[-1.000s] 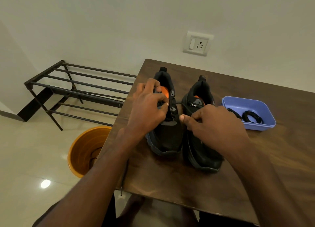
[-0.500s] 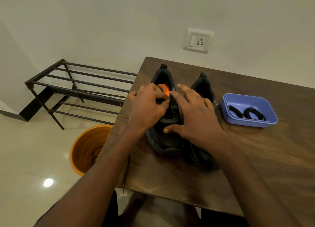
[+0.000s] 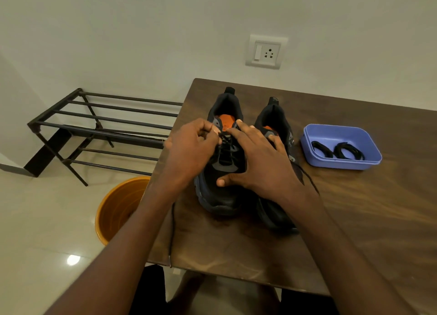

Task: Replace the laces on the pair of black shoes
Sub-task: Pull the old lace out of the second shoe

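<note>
Two black shoes with orange insoles stand side by side on the brown wooden table [image 3: 354,220], toes toward me. My left hand [image 3: 191,149] pinches the black lace at the top eyelets of the left shoe [image 3: 220,191]. My right hand [image 3: 257,163] lies spread over that shoe's laced front, fingers straight, thumb on the toe box. The right shoe [image 3: 274,116] is partly hidden behind my right hand. One loose black lace end [image 3: 172,232] hangs over the table's near-left edge; another trails [image 3: 307,177] on the table right of my wrist.
A blue plastic tray [image 3: 369,147] holding two coiled black laces [image 3: 338,150] sits right of the shoes. An orange bucket [image 3: 115,208] stands on the floor left of the table, with a black metal rack [image 3: 94,128] behind it. A wall socket [image 3: 266,52] is above.
My right hand left the lace it was pulling beside the right shoe, crossed over to the left shoe and now lies spread on it. My left hand stayed at the top eyelets.
</note>
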